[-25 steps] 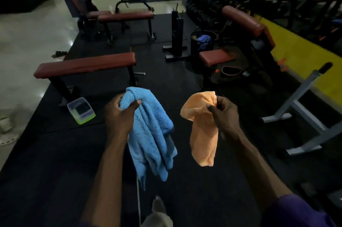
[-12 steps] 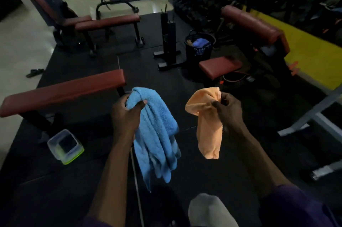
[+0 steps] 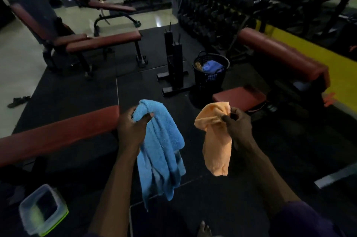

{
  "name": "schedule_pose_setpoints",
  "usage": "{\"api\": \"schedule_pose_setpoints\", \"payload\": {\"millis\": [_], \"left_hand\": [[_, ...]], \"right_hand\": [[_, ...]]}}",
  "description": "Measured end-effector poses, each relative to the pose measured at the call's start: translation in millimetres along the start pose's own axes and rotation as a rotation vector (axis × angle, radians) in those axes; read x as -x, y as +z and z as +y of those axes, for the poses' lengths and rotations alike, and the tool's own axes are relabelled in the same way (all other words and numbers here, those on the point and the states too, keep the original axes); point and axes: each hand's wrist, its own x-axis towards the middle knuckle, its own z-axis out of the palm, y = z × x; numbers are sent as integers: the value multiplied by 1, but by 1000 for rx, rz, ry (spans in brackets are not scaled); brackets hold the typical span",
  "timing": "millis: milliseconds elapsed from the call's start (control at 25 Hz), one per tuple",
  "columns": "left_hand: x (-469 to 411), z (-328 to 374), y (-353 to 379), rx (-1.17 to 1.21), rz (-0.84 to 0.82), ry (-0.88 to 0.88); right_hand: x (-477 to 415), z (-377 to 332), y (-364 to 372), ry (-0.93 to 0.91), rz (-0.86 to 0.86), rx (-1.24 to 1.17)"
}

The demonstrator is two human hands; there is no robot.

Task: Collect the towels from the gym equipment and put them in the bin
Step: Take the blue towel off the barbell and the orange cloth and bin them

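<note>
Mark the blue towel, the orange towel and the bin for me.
blue towel (image 3: pixel 164 140), head view, on the hanging folds at mid-length.
orange towel (image 3: pixel 217 150), head view, on the middle of the hanging part.
bin (image 3: pixel 201 82), head view, on its black mesh side wall.

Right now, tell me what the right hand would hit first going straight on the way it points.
Probably the small red seat pad just ahead of the right hand; if it clears that, the black bin beyond. Depth is hard to judge.
</note>
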Motion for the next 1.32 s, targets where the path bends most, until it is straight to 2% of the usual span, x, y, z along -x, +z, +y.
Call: {"api": "schedule_pose_setpoints", "payload": {"millis": [240,400,720,1040,1320], "left_hand": [[-165,-3,72,-18,-7,50],[-272,-19,119,-2,-83,83],[-487,-21,213,-6,-304,141],[-659,-26,332,45,-393,134],[-800,33,438,74,-375,216]], "right_hand": [[-150,-22,54,-14,32,38],[-237,-25,94,10,39,3],[-393,-29,165,115,196,25],[-584,-21,200,100,315,22],[-728,-37,204,87,390,52]]}}
